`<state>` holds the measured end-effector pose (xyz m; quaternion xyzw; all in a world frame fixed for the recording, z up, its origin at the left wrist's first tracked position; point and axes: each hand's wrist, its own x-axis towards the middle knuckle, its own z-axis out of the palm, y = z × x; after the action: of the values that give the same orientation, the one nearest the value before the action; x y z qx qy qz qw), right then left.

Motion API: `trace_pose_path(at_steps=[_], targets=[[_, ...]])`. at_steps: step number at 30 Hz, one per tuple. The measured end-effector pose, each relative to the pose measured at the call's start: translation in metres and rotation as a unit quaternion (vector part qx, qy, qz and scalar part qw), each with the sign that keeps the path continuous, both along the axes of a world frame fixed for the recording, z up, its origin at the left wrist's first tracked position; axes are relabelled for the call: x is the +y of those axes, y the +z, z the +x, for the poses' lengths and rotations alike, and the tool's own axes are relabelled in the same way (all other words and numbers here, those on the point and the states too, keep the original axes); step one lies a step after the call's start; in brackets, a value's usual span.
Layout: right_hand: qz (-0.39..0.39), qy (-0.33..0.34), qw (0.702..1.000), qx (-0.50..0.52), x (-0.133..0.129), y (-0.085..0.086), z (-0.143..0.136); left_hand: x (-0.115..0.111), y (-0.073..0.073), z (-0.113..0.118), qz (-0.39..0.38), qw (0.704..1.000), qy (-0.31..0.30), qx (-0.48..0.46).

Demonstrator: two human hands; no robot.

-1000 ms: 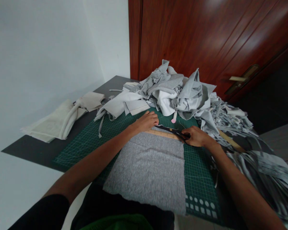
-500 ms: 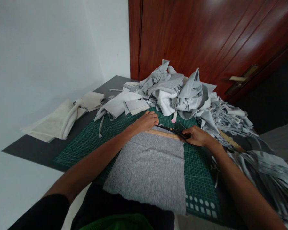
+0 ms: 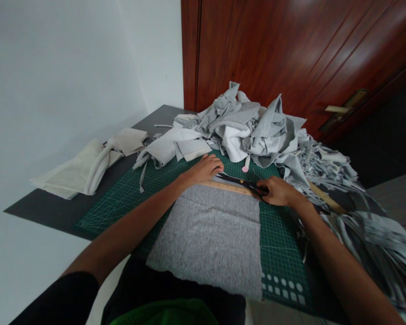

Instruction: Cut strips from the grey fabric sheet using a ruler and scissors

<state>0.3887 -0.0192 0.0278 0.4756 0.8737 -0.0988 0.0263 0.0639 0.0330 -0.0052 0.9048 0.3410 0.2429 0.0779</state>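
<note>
Flecked grey cloth lies lightly creased — left fingers curl, grip unclear; right fingers clasp scissors.

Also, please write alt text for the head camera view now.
A right hand holds black scissors along a wooden ruler on gray knit fabric; the left hand presses nearby, above a green cutting mat.
</note>
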Motion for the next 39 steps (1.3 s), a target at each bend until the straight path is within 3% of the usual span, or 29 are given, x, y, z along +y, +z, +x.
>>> trace_pose_path(at_steps=[9, 19, 39], targets=[[0.004, 0.0, 1.0, -0.012, 0.0, -0.001, -0.007, 0.002, -0.003, 0.001, -0.021, 1.0, -0.013, -0.003], [0.001, -0.005, 1.0, -0.029, 0.006, 0.011, -0.019, 0.002, -0.001, 0.001, -0.018, 1.0, -0.009, -0.004], [-0.003, 0.004, 1.0, -0.022, 0.009, 0.003, -0.031, 0.0, -0.006, 0.005, -0.031, 0.999, -0.009, 0.01]])
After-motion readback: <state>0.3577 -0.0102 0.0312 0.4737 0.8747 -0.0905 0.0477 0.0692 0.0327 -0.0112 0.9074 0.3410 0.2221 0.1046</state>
